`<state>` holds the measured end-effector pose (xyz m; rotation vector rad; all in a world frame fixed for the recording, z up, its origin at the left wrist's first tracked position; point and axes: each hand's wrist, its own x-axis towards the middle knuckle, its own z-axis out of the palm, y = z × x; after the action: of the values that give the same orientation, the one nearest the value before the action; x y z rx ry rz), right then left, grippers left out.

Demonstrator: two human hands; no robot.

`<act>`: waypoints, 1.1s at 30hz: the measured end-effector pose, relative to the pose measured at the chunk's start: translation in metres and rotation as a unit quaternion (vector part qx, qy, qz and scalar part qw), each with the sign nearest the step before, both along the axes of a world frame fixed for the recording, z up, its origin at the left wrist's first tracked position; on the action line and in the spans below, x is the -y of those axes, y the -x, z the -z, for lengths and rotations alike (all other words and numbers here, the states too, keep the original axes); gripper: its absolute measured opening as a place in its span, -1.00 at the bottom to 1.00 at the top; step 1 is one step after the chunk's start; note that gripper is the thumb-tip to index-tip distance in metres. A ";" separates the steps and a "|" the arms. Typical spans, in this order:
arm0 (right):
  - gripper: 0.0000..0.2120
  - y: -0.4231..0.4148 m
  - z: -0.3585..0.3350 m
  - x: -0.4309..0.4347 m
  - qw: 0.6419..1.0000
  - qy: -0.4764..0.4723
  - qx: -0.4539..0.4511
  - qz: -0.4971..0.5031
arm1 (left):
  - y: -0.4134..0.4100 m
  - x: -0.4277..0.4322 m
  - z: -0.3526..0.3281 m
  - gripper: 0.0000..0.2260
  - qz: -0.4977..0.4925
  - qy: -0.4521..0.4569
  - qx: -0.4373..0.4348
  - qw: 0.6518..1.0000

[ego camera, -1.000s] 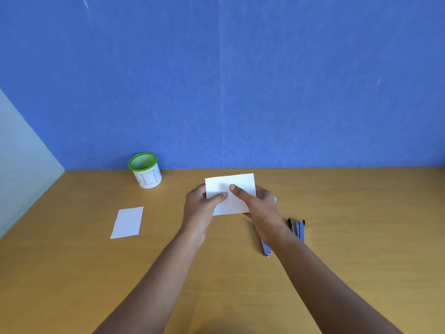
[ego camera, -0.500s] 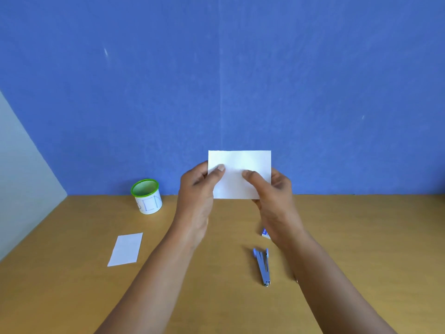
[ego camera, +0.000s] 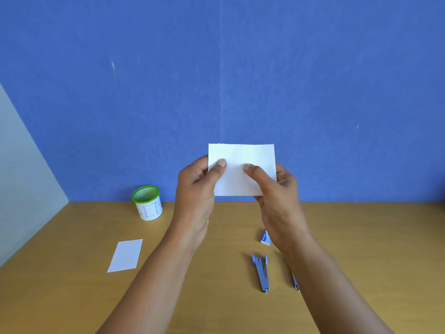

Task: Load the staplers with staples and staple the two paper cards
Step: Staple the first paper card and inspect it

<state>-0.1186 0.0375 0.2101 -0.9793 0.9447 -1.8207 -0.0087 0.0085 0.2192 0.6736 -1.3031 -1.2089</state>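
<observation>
A white paper card (ego camera: 240, 154) is held up in front of the blue wall (ego camera: 337, 68), above the counter (ego camera: 72, 297). It is pinched on one side by the left hand (ego camera: 195, 189) and on the other side by the right hand (ego camera: 281, 201). Each thumb is pressed on the front, and the other fingers are curled behind. No staple can be seen on this card.

A second card (ego camera: 125, 255) is lying flat on the counter, well apart on the left. So the two cards are not joined, and the stapling looks not yet done.

Two blue staplers are lying on the counter by the right arm. The near stapler (ego camera: 261, 273) is spread open like a V. Whether staples are in it cannot be told. The other stapler (ego camera: 295, 283) is mostly hidden by the arm. Most of the task is judged to be left — loading first, then stapling.

A small staple box (ego camera: 266, 238) is partly hidden behind the right hand, and it cannot be told if it is open. A white cup with a green rim (ego camera: 147, 203) is standing by the wall. Nothing is seen poking out of it — its bottom cannot be seen well.
</observation>
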 end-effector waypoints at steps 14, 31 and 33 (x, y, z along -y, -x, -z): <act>-0.82 -0.019 0.004 -0.012 0.896 0.034 -0.358 0.262 | 0.001 -0.013 -0.004 -0.80 -0.101 0.061 0.012 0.993; -0.56 -0.012 -0.008 -0.022 0.995 -0.057 0.036 -0.074 | 0.005 -0.017 0.001 -0.73 -0.155 0.165 0.181 0.957; -0.67 -0.010 -0.008 -0.021 0.993 -0.076 0.071 -0.064 | 0.004 -0.017 0.002 -0.67 -0.168 0.178 0.201 0.949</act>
<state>-0.1085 0.0587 0.2176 -0.7888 0.8974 -1.6618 -0.0129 0.0251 0.2176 0.8589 -1.6135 -0.5520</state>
